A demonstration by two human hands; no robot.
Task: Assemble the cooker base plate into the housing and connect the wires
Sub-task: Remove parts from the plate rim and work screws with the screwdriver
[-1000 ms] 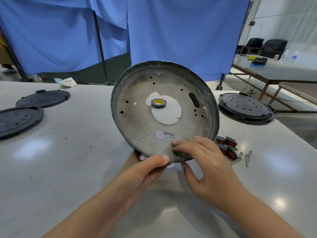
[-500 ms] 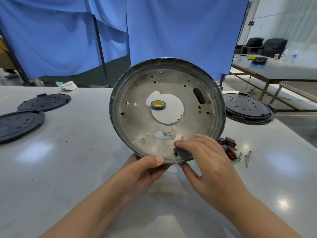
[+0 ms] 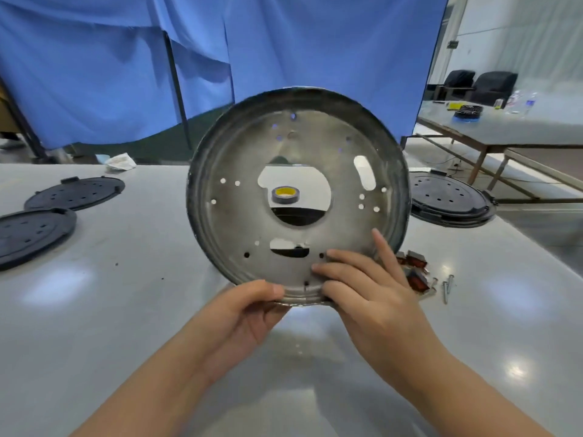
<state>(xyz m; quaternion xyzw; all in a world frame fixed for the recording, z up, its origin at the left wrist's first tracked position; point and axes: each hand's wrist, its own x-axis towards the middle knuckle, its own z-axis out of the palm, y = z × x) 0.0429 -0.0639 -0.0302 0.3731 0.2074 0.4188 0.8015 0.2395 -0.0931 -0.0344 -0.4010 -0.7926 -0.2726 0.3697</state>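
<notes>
The cooker base plate [image 3: 239,222], a round grey metal disc with a raised rim, a large central cutout and many small holes, is held upright in the middle of the frame, its inner face toward the camera and its lower edge lifted above the table [image 3: 94,310]. The left hand [image 3: 243,313] grips the bottom rim, thumb curled over the front edge and the other fingers hidden behind the plate. The right hand [image 3: 372,298] rests on the lower right of the plate's face, fingers extended and spread flat against the metal, thumb at the rim.

Through the central cutout a roll of dark tape [image 3: 285,194] with a yellow core shows, lying on the table beyond. Just right of the right hand lie small red-and-black switches [image 3: 416,272] and a few screws [image 3: 448,283]. A black round cover [image 3: 451,200] sits at right behind the plate; two more black covers [image 3: 75,192] lie at the left edge. Blue curtains [image 3: 94,67] hang across the upper frame.
</notes>
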